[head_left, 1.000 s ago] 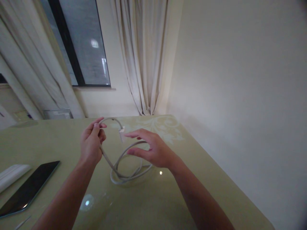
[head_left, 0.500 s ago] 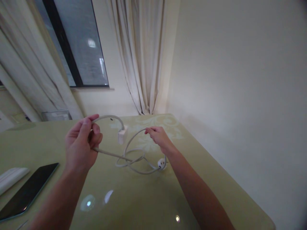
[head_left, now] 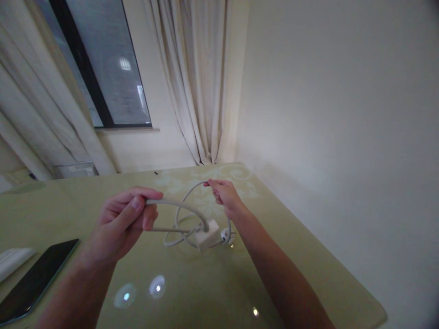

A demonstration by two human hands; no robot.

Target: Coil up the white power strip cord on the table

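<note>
My left hand (head_left: pixel 132 217) pinches a pale grey power cord (head_left: pixel 181 206) close to its white block-shaped end (head_left: pixel 207 235), which hangs off to the right over the table. Farther right, my right hand (head_left: pixel 222 192) grips another stretch of the same cord between thumb and fingers, raising a loop. Between the hands the cord lies in loose, crossing coils, partly hidden behind the white block. A white plug (head_left: pixel 227 236) with metal prongs rests by the coils, below my right wrist.
The glossy green table (head_left: pixel 192 292) meets a bare wall (head_left: pixel 329 137) on the right. At the left lie a dark tablet-like device (head_left: pixel 37 278) and a white object (head_left: pixel 15 261). Curtains (head_left: pixel 195 82) and a window (head_left: pixel 106 64) stand behind the table.
My left hand has moved right and a little lower, swinging the white block rightward and nearer, in front of the coils. My right hand stays almost in place, still holding the cord.
</note>
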